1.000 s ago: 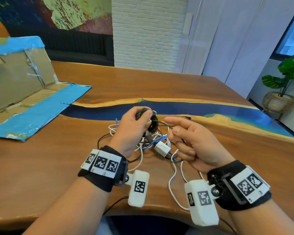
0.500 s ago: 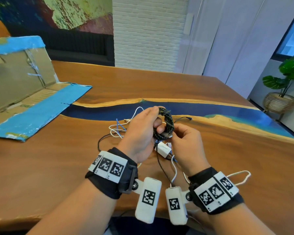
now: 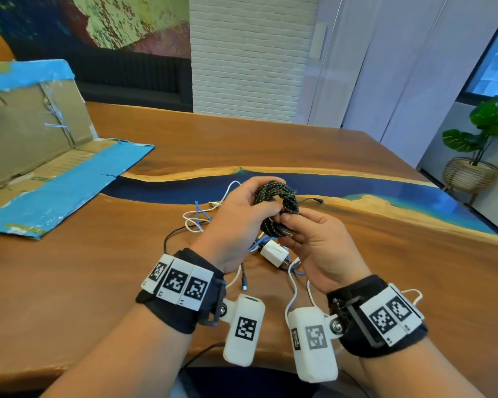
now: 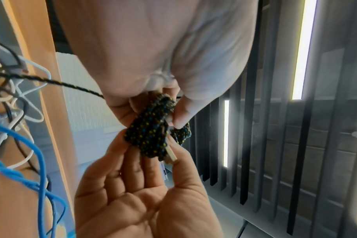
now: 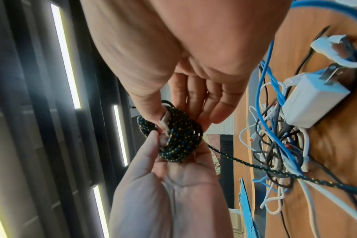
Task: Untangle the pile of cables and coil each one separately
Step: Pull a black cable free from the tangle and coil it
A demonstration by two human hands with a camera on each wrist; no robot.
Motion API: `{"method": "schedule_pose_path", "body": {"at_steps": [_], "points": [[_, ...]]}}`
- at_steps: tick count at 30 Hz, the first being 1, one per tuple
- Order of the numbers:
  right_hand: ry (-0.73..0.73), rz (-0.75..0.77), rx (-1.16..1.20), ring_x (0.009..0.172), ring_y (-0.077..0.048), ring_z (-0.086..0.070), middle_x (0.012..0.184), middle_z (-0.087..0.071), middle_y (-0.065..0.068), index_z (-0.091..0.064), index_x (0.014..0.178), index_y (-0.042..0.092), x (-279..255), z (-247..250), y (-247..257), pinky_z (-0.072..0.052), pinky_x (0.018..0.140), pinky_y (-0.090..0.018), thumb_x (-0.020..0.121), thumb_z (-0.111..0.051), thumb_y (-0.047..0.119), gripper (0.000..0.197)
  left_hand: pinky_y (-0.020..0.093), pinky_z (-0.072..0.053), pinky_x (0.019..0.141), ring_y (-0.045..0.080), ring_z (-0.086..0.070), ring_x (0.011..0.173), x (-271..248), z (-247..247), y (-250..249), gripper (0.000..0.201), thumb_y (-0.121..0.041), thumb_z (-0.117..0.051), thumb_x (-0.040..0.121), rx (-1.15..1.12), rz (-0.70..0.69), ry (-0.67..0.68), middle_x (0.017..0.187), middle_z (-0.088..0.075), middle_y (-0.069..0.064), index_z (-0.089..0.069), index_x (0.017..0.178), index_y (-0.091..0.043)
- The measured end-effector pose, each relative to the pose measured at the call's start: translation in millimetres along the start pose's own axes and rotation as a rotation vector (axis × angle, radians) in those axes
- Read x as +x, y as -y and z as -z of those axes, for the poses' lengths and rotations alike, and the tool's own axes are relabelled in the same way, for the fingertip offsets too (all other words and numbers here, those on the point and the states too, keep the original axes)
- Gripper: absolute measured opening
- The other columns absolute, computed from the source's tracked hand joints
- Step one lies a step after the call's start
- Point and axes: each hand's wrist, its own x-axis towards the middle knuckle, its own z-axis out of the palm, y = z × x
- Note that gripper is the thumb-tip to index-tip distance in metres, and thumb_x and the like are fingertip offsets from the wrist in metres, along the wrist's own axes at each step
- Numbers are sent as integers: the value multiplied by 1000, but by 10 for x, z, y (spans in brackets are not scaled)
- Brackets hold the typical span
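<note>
Table (image 3: pixel 357 173) w/ the cable pile (image 3: pixel 202 216) spread beneath both hands; white charger (image 3: pixel 273 251) sits in it. Braided black cable (image 3: pixel 276 202) is bundled in a coil above the pile, left hand (image 3: pixel 236 222) curled round it, one strand trailing to the tangle. Right hand (image 3: pixel 316 242) pinches the coil's USB plug (image 4: pixel 170 155) btwn thumb & forefinger. Likely best approach: keep left grip firm so loops don't spring, tuck plug thru snugly, then free the tail.
</note>
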Motion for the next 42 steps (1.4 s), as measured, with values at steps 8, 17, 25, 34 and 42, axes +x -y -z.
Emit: {"method": "schedule_pose_path", "body": {"at_steps": [8, 17, 25, 34, 42], "points": [[175, 7, -42, 83, -18, -70, 91, -75, -8, -74, 99, 5, 12, 13, -24, -57, 68, -28, 89, -65, 4, 13, 31, -58, 83, 12, -69, 93, -19, 121, -48, 27, 5, -65, 93, 191, -124, -49, 103, -74, 8, -73, 114, -11], [340, -72, -5, 90, -20, -66, 95, -72, -5, -75, 88, 12, 43, 57, -51, -56, 78, -39, 91, -66, 14, 9, 42, -50, 70, 20, -51, 69, 32, 195, -22, 28, -14, -86, 79, 307, -66, -180, 84, -58, 10, -60, 90, -17], [207, 69, -66, 94, -27, -68, 103, -70, -22, -67, 111, -9, 42, -50, -65, -56, 94, -46, 94, -58, 7, 24, 28, -34, 58, 16, -36, 51, -43, 172, 24, 62, -47, -67, 94, 452, 121, -140, 57, -38, 11, -55, 68, 9], [128, 211, -458, 94, -30, -72, 96, -77, -18, -77, 95, 5, 118, 66, -185, -54, 96, -53, 94, -68, 6, 9, 22, -27, 43, 15, -48, 46, -9, 297, 18, 25, -24, -63, 94, 509, 337, -21, 64, -69, 4, -66, 74, -8], [65, 196, -423, 88, -26, -68, 93, -77, -16, -79, 94, 13, 168, 93, -256, -50, 94, -61, 91, -72, 22, 12, 24, -30, 43, 16, -52, 44, -55, 251, 46, 40, -33, -58, 101, 388, 426, 35, 55, -60, 7, -57, 66, -13]]}}
